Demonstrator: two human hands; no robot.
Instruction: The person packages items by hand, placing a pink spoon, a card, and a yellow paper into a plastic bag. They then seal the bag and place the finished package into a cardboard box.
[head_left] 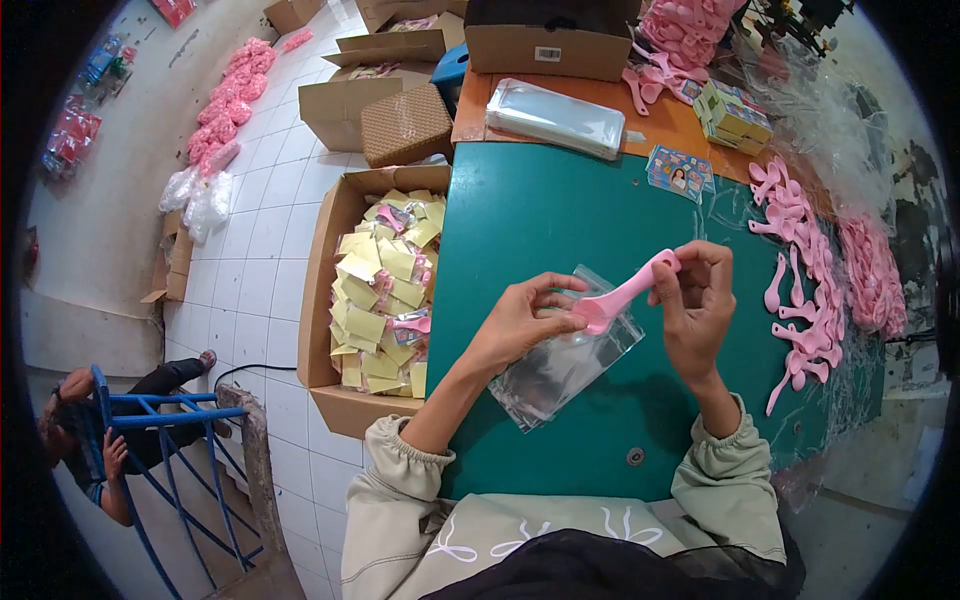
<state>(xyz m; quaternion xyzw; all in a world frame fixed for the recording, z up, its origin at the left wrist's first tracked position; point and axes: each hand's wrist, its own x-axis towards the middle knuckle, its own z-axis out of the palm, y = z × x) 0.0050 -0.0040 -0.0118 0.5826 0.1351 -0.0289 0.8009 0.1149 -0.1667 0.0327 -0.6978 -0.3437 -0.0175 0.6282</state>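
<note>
We note the left hand (pixel 520 322) pinching the clear bag (pixel 555 378), right hand (pixel 698 305) fingers grasping the pink spoon (pixel 628 292), bowl at the bag's mouth; many loose spoons (pixel 805 300) unpacked.

- The spoon (pixel 625 293) spans between the hands above the table (pixel 520 220), with its handle in the right hand (pixel 697 300) and its bowl at the left hand (pixel 520 322).
- The plastic bag (pixel 560 375), pinched by the left hand, lies under the spoon on the table.
- Loose spoons (pixel 800 290) line the table's right edge.
- A stack of bags (pixel 555 118) lies at the far side.
- An open carton (pixel 325 260) stands on the floor left of the table.
</note>
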